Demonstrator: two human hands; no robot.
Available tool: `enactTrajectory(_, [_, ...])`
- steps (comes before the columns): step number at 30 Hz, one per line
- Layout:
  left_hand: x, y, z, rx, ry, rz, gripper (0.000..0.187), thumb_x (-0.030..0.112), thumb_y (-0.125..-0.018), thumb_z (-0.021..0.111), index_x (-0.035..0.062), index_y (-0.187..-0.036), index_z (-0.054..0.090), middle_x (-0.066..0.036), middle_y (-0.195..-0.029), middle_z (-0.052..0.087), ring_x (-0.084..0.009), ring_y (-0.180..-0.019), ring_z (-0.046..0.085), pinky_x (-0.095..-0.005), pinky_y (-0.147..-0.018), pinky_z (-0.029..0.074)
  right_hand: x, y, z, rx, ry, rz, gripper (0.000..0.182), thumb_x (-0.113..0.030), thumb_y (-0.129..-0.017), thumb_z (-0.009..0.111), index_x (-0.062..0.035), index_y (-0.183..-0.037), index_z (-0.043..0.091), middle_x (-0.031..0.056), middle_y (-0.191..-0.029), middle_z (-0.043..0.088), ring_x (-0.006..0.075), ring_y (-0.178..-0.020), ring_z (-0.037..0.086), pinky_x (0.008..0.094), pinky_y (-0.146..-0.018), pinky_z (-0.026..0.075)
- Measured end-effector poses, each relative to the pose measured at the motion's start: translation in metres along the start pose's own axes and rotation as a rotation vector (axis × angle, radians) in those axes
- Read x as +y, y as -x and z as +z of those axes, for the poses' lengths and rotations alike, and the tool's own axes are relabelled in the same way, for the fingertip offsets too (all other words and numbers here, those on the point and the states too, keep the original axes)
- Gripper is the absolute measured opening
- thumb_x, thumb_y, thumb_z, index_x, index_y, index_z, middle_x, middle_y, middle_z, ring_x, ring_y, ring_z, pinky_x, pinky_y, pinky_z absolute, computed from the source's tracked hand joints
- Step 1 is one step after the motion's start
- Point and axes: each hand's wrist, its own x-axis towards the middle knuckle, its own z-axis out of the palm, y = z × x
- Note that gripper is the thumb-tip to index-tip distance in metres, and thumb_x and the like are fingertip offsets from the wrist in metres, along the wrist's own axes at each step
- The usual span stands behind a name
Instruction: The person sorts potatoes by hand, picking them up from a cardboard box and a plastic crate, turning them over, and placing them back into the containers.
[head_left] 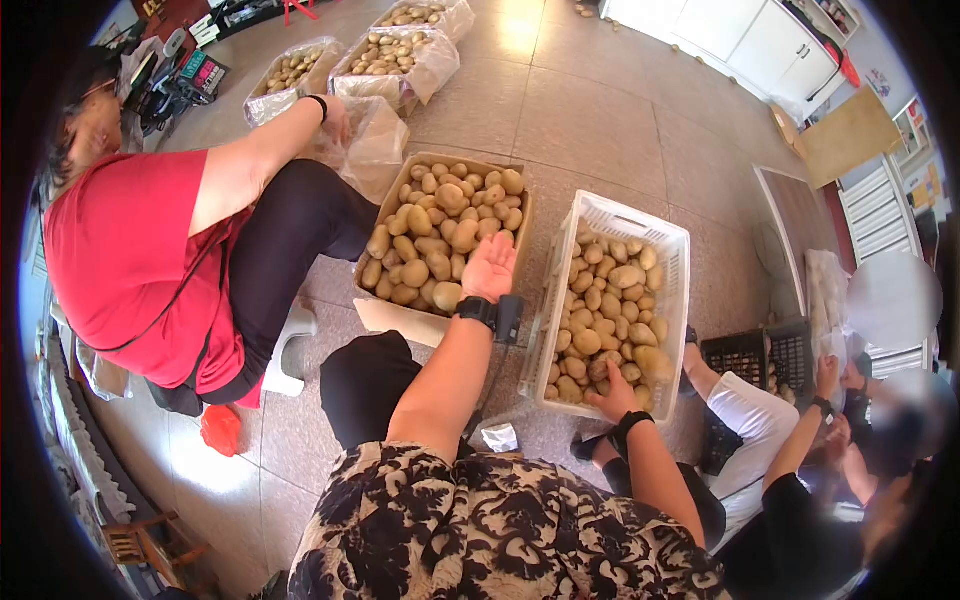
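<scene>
My left hand (489, 268) is held palm up and empty over the near right corner of a cardboard box (400, 322) heaped with potatoes (440, 222). A black watch sits on that wrist. My right hand (614, 397), with a black wristband, reaches into the near end of a white plastic crate (560, 262) of potatoes (605, 300). Its fingers lie on the potatoes there, and whether they grip one is hidden.
A person in a red top (130, 250) sits on a white stool (290, 345) at the left, hand on a clear bag (372, 140). Bagged potatoes (392, 55) stand behind. At the right, other people's hands work by black crates (755, 355). A paper scrap (499, 437) lies on the tiles.
</scene>
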Motion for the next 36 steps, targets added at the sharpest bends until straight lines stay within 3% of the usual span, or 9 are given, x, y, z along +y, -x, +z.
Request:
enactTrajectory(9, [-0.076,0.039,-0.010,-0.053,-0.202,-0.473,0.047,0.018,-0.094,0.042,0.0049,-0.136,0.024,-0.013,-0.136,0.035,-0.0287,-0.124,0.036,-0.0369,-0.102,0.033,-0.004,0.001,-0.001,0.001,0.033,0.002,0.088,-0.020,-0.064,0.071,-0.0027,-0.135,0.022,0.0243,-0.119,0.048,0.0382,-0.111,0.046,0.0400,-0.095,0.037])
enactTrajectory(13, [-0.093,0.053,-0.019,-0.041,-0.314,-0.636,0.042,0.017,-0.093,0.042,0.0045,-0.132,0.033,-0.011,-0.134,0.039,-0.0280,-0.121,0.039,-0.0362,-0.101,0.035,-0.001,0.002,0.000,0.017,0.127,0.003,0.089,-0.023,-0.064,0.072,-0.0068,-0.136,0.022,0.0247,-0.115,0.050,0.0406,-0.107,0.048,0.0422,-0.092,0.040])
enactTrajectory(17, [-0.090,0.054,-0.027,-0.119,-0.400,-0.655,0.043,0.018,-0.093,0.041,0.0012,-0.131,0.032,-0.012,-0.134,0.038,-0.0290,-0.122,0.039,-0.0381,-0.103,0.033,-0.010,0.006,-0.010,-0.041,0.127,0.072,0.090,-0.020,-0.066,0.069,-0.0112,-0.138,0.017,0.0232,-0.120,0.046,0.0433,-0.107,0.044,0.0426,-0.095,0.035])
enactTrajectory(19, [-0.084,0.050,-0.023,-0.185,-0.417,-0.728,0.045,0.019,-0.094,0.038,0.0010,-0.134,0.028,-0.012,-0.139,0.031,-0.0302,-0.125,0.034,-0.0381,-0.104,0.031,-0.011,0.007,-0.011,-0.058,0.156,0.098,0.089,-0.019,-0.067,0.068,-0.0126,-0.139,0.016,0.0225,-0.120,0.046,0.0432,-0.107,0.044,0.0427,-0.095,0.036])
enactTrajectory(25, [-0.085,0.050,-0.025,-0.176,-0.461,-0.716,0.044,0.019,-0.095,0.037,0.0002,-0.134,0.028,-0.012,-0.139,0.031,-0.0311,-0.124,0.036,-0.0383,-0.102,0.033,-0.011,0.008,-0.011,-0.067,0.211,0.118,0.087,-0.014,-0.069,0.064,-0.0154,-0.140,0.014,0.0227,-0.120,0.043,0.0424,-0.106,0.045,0.0428,-0.093,0.037])
enactTrajectory(27, [-0.085,0.050,-0.025,-0.171,-0.453,-0.710,0.044,0.019,-0.095,0.037,0.0000,-0.134,0.028,-0.012,-0.139,0.031,-0.0309,-0.124,0.036,-0.0383,-0.102,0.034,-0.004,0.001,-0.004,-0.075,0.076,0.095,0.088,-0.011,-0.069,0.063,-0.0165,-0.140,0.011,0.0243,-0.119,0.043,0.0407,-0.106,0.047,0.0417,-0.092,0.039])
enactTrajectory(36, [-0.085,0.053,-0.026,-0.171,-0.466,-0.679,0.046,0.019,-0.095,0.036,-0.0003,-0.135,0.025,-0.012,-0.140,0.029,-0.0298,-0.124,0.036,-0.0379,-0.103,0.033,-0.016,-0.003,-0.011,-0.185,0.097,0.182,0.089,-0.014,-0.073,0.062,-0.0180,-0.141,0.004,0.0310,-0.116,0.046,0.0402,-0.105,0.050,0.0408,-0.091,0.041])
